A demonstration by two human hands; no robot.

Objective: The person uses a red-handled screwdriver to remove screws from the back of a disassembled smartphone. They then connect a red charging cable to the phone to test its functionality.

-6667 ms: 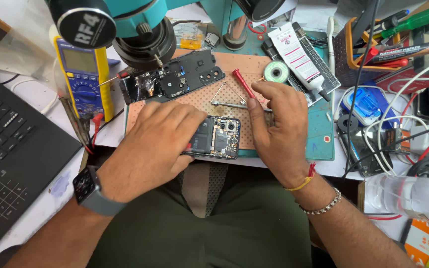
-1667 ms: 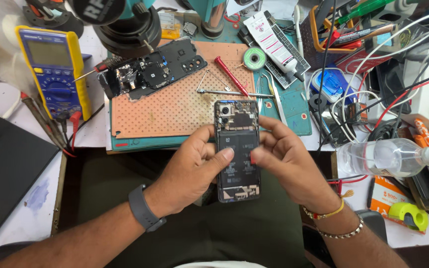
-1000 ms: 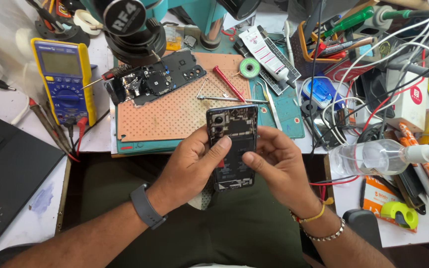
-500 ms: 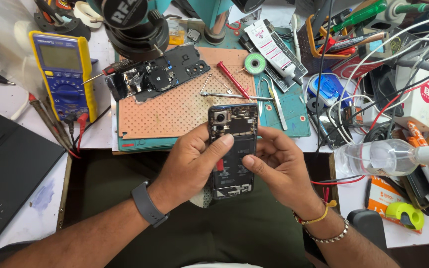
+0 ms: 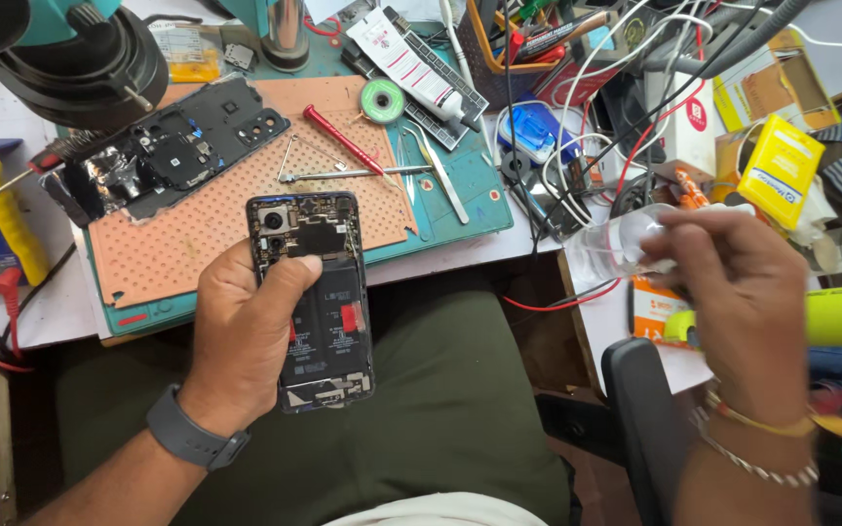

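Head view: left hand (image 5: 246, 341) grips opened phone (image 5: 314, 302) over lap, long axis running toward table (image 5: 51, 321). Right hand (image 5: 733, 292), well right of the phone, closes on clear bottle (image 5: 616, 244).

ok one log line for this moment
left hand: holds opened phone over lap | right hand: on clear bottle at bench edge | back cover: on mat

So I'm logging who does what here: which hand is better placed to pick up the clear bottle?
Probably the right. The right hand already reaches the clear bottle at the bench's right edge, fingers at it, though blur hides whether it grips. The left hand is occupied holding the opened phone.
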